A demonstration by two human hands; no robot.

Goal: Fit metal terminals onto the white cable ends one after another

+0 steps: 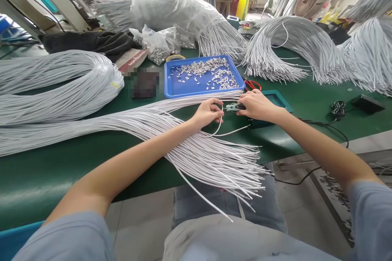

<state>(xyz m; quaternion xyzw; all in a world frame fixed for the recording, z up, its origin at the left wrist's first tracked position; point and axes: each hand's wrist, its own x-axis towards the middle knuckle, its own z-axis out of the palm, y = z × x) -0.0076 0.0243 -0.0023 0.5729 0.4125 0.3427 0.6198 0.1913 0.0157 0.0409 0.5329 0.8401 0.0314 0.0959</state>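
Observation:
My left hand (211, 112) is closed on the end part of one white cable (219, 127), just below a blue tray (196, 89). My right hand (254, 105) grips a small tool with pale green jaws (233, 107), and its jaws are close to the cable's tip. Whether the jaws touch the wire is too small to tell. Small metal pieces (211, 66) lie scattered in the blue tray. A loose bundle of white cables (211, 159) spreads under my left forearm, with its ends hanging over the table's front edge. A dark green tray (280, 100) sits beside my right hand.
Coiled grey cables (92, 77) lie at the left. More cable bundles (294, 32) arch across the back and right. Bags of metal parts (159, 49) stand behind the blue tray. Red-handled scissors (252, 85), a black cord (338, 108) and a black box (367, 104) are at the right.

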